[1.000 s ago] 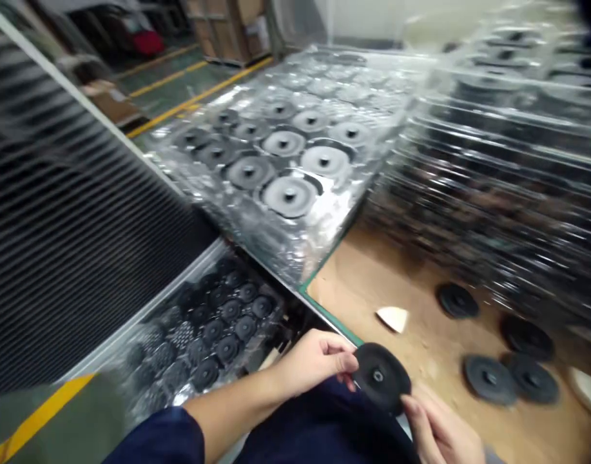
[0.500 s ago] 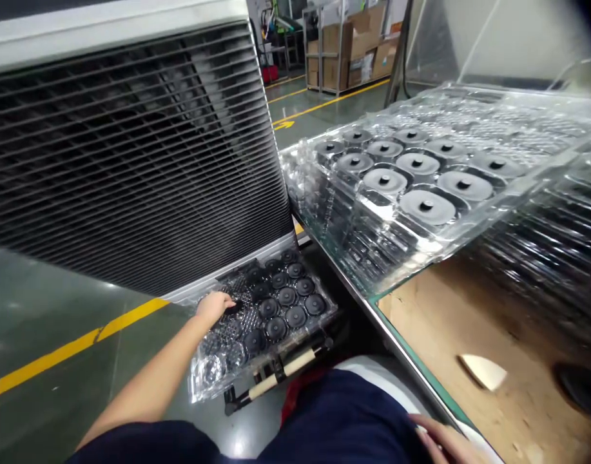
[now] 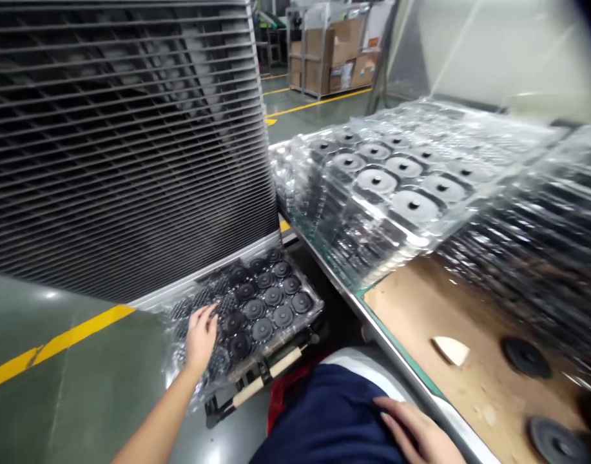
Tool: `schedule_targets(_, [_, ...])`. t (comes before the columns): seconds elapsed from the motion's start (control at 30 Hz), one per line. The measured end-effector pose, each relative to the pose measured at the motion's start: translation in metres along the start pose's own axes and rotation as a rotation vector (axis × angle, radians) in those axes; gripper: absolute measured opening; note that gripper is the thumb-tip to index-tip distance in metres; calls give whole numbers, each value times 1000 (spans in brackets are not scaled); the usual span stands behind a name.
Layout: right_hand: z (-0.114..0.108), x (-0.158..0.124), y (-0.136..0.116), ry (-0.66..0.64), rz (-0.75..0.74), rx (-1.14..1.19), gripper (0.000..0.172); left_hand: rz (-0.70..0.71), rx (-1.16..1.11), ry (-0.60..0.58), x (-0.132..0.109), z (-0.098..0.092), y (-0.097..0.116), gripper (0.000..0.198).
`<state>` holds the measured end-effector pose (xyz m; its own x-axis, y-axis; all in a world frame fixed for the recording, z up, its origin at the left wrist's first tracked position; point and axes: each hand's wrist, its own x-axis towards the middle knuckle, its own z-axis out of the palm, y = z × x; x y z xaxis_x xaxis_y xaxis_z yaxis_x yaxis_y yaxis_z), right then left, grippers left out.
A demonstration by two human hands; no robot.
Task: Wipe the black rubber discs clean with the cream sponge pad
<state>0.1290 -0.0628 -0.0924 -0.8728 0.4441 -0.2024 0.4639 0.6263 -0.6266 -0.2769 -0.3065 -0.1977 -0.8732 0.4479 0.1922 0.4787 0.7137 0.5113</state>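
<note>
My left hand is over the clear plastic tray at low centre, its fingers stretched out and nothing visible in them. Round black discs with raised centres fill several pockets on the tray's right side. One black disc sits just right of my fingertips. My right hand lies beside my dark blue clothing at the lower edge, fingers extended and seemingly holding nothing.
A slatted rack rises behind the tray. On the right, a table bears a clear tray with grey discs, stacked trays, a cream wedge-shaped piece and loose black discs. Boxes stand beyond.
My left hand has let go of a black disc, now in a tray pocket, and its fingers have drawn back and spread. My right hand shows more. The view has shifted.
</note>
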Motion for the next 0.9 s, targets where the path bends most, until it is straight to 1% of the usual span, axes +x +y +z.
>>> schedule_targets(0.07, [-2, 3, -13, -3, 43, 0, 31, 133, -82, 39, 2, 12, 28, 31])
schedule_targets(0.1, [-4, 5, -19, 9, 69, -1, 30, 225, -133, 37, 3, 21, 48, 29])
schedule_targets(0.13, [-6, 7, -24, 32, 97, -3, 28, 333, -189, 7, 2, 31, 70, 27])
schedule_targets(0.2, [-11, 10, -30, 93, 157, -11, 25, 596, -318, -104, -2, 53, 123, 27])
schedule_targets(0.3, [-25, 9, -31, 193, 230, -37, 22, 1047, -529, -354, -14, 81, 206, 33])
schedule_targets(0.33, [-32, 6, -30, 230, 250, -52, 21, 1164, -595, -418, -18, 88, 232, 35])
schedule_targets(0.37, [-41, 1, -28, 271, 268, -72, 20, 1249, -654, -464, -20, 94, 258, 37])
schedule_targets(0.4, [-53, -6, -24, 318, 290, -98, 19, 1305, -704, -496, -21, 100, 282, 39])
schedule_targets(0.43, [-66, -14, -20, 374, 320, -132, 19, 1334, -745, -519, -21, 106, 305, 41])
schedule_targets(0.5, [-99, -36, -9, 515, 419, -226, 20, 1339, -796, -552, -19, 119, 346, 40])
schedule_targets(0.57, [-138, -65, 8, 691, 583, -350, 22, 1275, -806, -569, -16, 135, 379, 36])
schedule_targets(0.63, [-179, -100, 27, 878, 801, -493, 28, 1153, -789, -550, -16, 151, 400, 29])
schedule_targets(0.7, [-220, -135, 50, 1040, 1033, -640, 42, 1033, -770, -517, -18, 164, 410, 25])
schedule_targets(0.77, [-258, -166, 74, 1119, 1213, -767, 57, 961, -765, -503, -19, 172, 411, 26])
schedule_targets(0.83, [-290, -191, 100, 1113, 1323, -856, 72, 942, -770, -516, -19, 176, 408, 28])
schedule_targets(0.9, [-313, -207, 124, 1021, 1349, -907, 77, 951, -773, -545, -18, 176, 407, 28])
